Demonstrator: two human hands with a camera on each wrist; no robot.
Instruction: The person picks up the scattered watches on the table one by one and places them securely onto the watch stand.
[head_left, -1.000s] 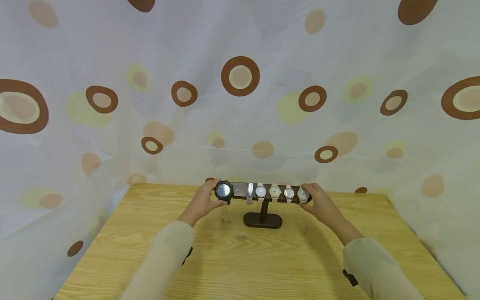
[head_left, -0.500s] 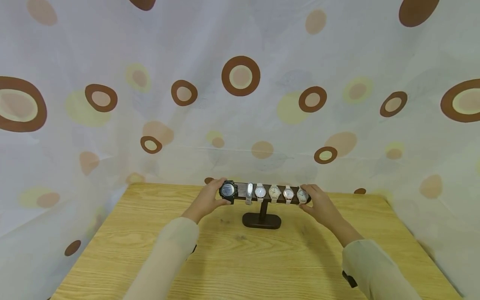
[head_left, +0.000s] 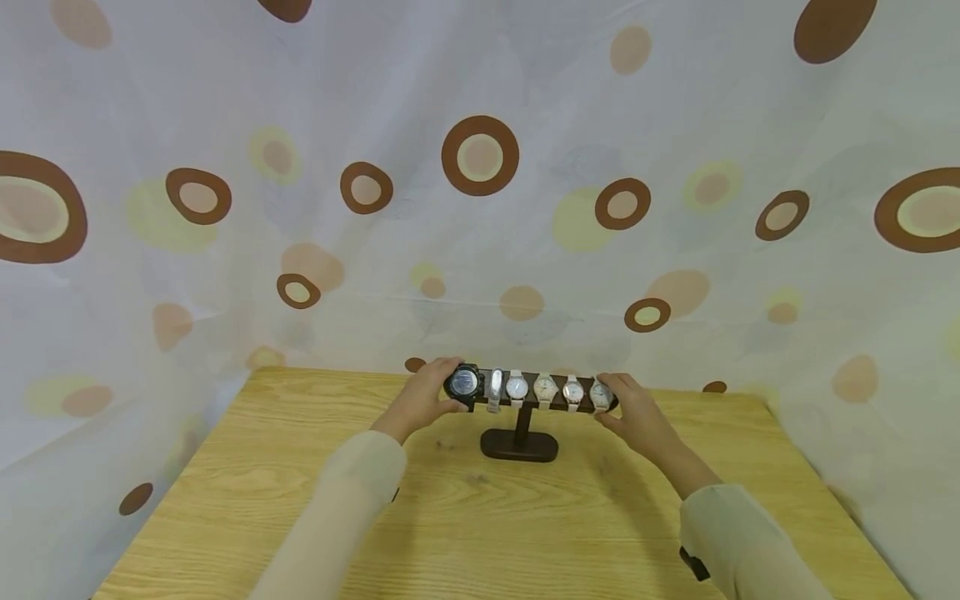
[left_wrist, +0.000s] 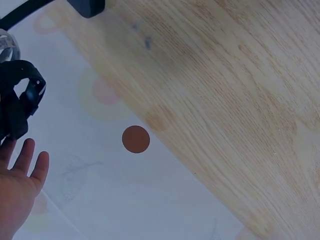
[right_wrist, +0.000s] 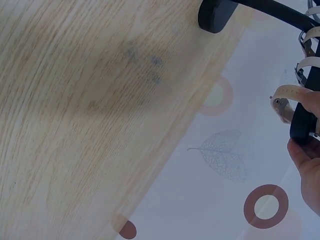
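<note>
A dark watch stand [head_left: 519, 445] with a horizontal bar stands near the table's far edge. My left hand [head_left: 420, 402] holds a black digital watch [head_left: 465, 383] round the bar's left end, fingers above and thumb below. In the left wrist view, its looped black strap [left_wrist: 35, 92] shows past my fingertips. My right hand [head_left: 636, 412] grips the bar's right end, beside the last light-strapped watch [head_left: 601, 395]; a finger touches that watch's strap [right_wrist: 287, 92] in the right wrist view. Between the hands, a slim silver-grey band [head_left: 495, 388] and several light-strapped watches [head_left: 546, 387] sit in a row.
The light wooden table [head_left: 450, 533] stretches from the stand towards me. Behind it and at both sides hangs a pale sheet [head_left: 480, 250] with brown, peach and yellow spots, close to the table's far edge [head_left: 337, 371].
My left hand has slid the black watch rightward along the bar, narrowing the gap to the silver-grey band. My right hand has kept its grip on the bar's right end.
</note>
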